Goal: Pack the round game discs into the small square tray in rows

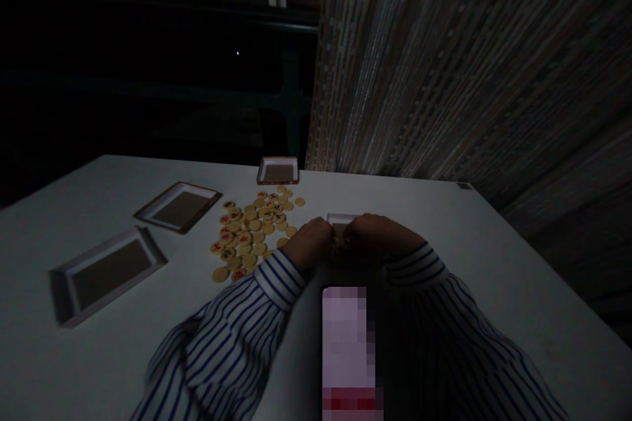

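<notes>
My left hand (312,241) and my right hand (379,235) meet at a small open box (340,218) with white inner walls. Both hands have their fingers curled down into or over it, and the fingertips are hidden. A few Chinese chess pieces show dimly between the hands, low in the box. To the left of my left hand lies a spread heap of round wooden Chinese chess pieces (245,239), some overlapping. Several bear red or black characters; others show plain faces.
Three shallow box parts lie on the white table (192,329): a long tray (106,272), a brown-edged lid (178,206) and a smaller one (278,171) at the far edge. A lit phone (345,342) is near me. Behind hangs a string curtain (395,66).
</notes>
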`<state>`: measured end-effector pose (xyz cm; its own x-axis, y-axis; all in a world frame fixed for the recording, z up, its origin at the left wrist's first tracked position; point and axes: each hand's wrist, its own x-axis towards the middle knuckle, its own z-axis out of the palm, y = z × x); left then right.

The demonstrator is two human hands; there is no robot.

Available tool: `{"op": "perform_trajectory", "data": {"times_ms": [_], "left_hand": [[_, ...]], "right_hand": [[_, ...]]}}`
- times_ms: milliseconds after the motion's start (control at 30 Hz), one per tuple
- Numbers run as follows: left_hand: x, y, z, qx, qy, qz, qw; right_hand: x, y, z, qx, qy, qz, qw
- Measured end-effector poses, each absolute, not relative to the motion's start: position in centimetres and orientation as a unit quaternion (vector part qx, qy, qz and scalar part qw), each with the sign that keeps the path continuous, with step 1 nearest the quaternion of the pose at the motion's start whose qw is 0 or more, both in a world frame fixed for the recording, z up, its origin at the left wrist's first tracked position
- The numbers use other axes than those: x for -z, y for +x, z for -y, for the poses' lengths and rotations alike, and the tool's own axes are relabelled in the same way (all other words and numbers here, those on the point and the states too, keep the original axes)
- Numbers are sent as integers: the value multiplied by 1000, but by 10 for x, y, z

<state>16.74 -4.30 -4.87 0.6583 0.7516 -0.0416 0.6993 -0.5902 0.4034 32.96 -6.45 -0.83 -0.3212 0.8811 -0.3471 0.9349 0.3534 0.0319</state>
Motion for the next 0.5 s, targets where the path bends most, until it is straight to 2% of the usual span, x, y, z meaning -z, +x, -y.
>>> {"op": "perform_trajectory", "data": {"times_ms": [500], "left_hand": [[49, 168, 42, -48, 900, -398, 169]], "right_hand": [[7, 330, 65, 103, 561, -813, 121]]}}
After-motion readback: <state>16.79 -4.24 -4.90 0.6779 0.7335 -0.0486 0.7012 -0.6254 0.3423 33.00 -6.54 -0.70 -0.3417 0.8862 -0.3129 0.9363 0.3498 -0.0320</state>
